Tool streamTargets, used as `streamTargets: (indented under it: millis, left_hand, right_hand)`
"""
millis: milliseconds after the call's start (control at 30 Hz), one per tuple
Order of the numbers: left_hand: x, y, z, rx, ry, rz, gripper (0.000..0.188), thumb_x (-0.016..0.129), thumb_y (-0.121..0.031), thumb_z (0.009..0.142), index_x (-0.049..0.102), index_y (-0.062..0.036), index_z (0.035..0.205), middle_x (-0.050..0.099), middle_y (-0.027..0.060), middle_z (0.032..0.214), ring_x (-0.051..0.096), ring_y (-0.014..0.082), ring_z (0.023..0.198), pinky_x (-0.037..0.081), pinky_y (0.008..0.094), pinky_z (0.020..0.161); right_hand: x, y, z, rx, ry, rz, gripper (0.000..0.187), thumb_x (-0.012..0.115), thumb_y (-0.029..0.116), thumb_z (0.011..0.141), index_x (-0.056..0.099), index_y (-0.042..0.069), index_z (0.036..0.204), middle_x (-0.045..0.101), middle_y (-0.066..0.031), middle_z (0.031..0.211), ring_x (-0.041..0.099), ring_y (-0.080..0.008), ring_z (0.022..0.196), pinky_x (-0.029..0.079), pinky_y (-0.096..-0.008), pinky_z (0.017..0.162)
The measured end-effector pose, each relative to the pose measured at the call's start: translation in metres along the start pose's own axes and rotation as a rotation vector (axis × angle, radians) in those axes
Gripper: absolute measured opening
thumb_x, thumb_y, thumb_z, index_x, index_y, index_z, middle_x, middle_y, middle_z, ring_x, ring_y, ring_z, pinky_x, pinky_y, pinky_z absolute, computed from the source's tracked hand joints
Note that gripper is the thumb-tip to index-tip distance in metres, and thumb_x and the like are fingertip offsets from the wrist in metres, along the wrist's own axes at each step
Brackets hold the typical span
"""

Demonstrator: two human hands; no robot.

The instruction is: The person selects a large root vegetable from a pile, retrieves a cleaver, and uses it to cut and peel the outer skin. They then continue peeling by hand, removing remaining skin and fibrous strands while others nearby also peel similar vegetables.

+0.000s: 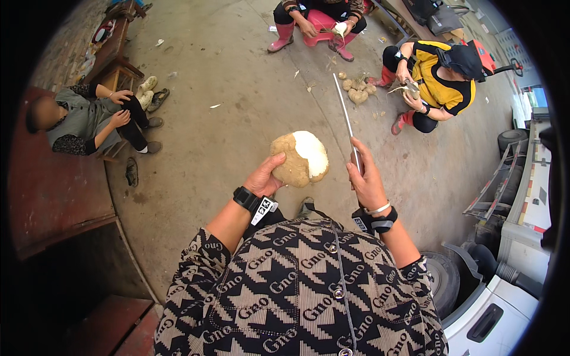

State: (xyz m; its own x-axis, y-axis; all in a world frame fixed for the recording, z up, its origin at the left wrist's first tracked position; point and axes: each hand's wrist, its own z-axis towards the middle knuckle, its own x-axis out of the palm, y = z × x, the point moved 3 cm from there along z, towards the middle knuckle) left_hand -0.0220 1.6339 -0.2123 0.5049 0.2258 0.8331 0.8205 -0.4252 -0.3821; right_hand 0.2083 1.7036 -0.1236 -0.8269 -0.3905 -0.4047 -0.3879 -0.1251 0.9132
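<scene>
My left hand [264, 177] grips a big, lumpy tan root that looks like a jicama [289, 166] by its left side. Part of its skin is gone on the upper right, and white flesh [311, 152] shows there. A long knife [343, 108] is upright in my right hand [369, 183], its narrow blade seen almost edge-on and pointing away from me. My fingers wrap round its handle, with the thumb along it. The blade stands to the right of the jicama, apart from it.
Several tan roots [357, 95] lie heaped on the concrete floor [214, 142] ahead. Beside them a person in yellow [442, 83] works on a root; another in pink boots [281, 37] holds a white one. Someone sits at left [98, 121]. A white vehicle [496, 317] stands near right.
</scene>
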Motion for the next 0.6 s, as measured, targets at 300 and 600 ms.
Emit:
streamTargets:
  millis: [300,600]
  left_hand:
    - [0.021,-0.027,0.009,0.281,0.010,-0.016,0.070,0.069,-0.027,0.085,0.033,-0.0084,0.142,0.043,0.0108,0.140,0.043,0.0272,0.129,0.038,0.0482,0.106]
    - [0.039,-0.040,-0.034,0.572,-0.206,0.146,0.066,0.068,-0.023,0.086,0.034,-0.0066,0.140,0.046,0.0096,0.136,0.047,0.0240,0.125,0.042,0.0439,0.104]
  right_hand:
    - [-0.023,0.026,-0.032,0.027,-0.071,-0.016,0.038,0.060,0.008,0.089,0.049,0.000,0.124,0.048,0.0022,0.067,0.040,-0.0055,0.053,0.034,-0.0215,0.049]
    - [-0.009,0.075,0.002,-0.290,0.265,-0.035,0.032,0.064,0.005,0.083,0.054,0.001,0.113,0.043,-0.0057,0.057,0.044,-0.0152,0.049,0.039,-0.0279,0.050]
